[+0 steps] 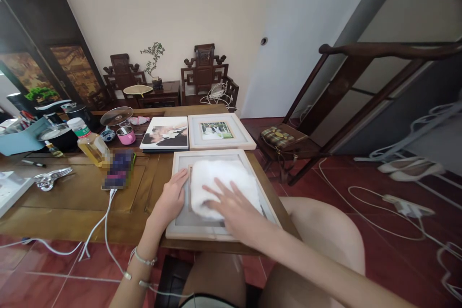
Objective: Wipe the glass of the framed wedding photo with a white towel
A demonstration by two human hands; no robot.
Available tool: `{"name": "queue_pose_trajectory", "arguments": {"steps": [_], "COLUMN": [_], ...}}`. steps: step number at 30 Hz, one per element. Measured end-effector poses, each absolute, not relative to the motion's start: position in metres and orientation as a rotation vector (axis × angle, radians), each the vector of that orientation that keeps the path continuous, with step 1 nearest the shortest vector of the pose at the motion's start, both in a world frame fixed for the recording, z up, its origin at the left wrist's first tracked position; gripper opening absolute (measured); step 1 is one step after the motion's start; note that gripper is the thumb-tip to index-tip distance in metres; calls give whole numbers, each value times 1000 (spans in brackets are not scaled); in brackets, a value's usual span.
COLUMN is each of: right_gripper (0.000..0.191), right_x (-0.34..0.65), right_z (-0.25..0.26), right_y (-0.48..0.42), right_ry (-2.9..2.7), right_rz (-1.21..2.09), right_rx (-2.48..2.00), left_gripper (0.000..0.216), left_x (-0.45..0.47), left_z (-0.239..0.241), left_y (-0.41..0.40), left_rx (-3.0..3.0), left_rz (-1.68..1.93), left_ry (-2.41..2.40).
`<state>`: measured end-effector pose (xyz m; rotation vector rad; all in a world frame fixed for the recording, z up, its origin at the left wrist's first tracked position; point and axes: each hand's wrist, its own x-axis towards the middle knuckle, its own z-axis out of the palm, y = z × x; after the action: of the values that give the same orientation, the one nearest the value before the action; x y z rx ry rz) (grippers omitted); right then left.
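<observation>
A white-framed picture (180, 231) lies flat on the wooden table (72, 202) right in front of me. A fluffy white cloth (220, 178) is spread over its glass. My right hand (231, 204) lies flat on the cloth, fingers apart, pressing it onto the glass. My left hand (172, 197) rests on the frame's left side, fingers along its inner edge, steadying it.
Behind the frame lie a second white-framed photo (220, 131) and a photo print (165, 134). To the left are a phone (119, 169) on a white charging cable, an oil bottle (92, 144), a pink cup (126, 134) and tongs (50, 178). A wooden chair (288, 139) stands right of the table.
</observation>
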<state>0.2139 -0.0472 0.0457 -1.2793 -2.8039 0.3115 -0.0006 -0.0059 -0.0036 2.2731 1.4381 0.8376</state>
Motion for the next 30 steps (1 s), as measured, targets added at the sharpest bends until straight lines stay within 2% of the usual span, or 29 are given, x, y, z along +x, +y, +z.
{"name": "queue_pose_trajectory", "arguments": {"steps": [3,6,13,20,26,30], "right_gripper": [74,73,75,64,62,62], "right_x": [202,182,166,218,292,296], "right_z": [44,53,68,59,50,49], "right_y": [-11,-1,-68,-97,-99,-97], "right_ry": [-2787,-2851,-3082,-2910,-2775,-2788], "right_rz": [165,162,446,465,307,313], "right_rx": [-1430,-1429,-1200,-1306,-1440,-1392], "left_gripper": [47,45,43,40,43,48], "left_x": [-2,-3,-6,-6,-7,-5], "left_z": [-3,-2,0,-1,-5,-9], "left_y": [-8,-9,-6,-4,-1,0], "left_rx": [2237,2192,2151,2257,2267,2282], "left_rz": [943,1061,1080,1006,961,971], "left_ry": [1385,1373,1431,1442,1416,1419]}}
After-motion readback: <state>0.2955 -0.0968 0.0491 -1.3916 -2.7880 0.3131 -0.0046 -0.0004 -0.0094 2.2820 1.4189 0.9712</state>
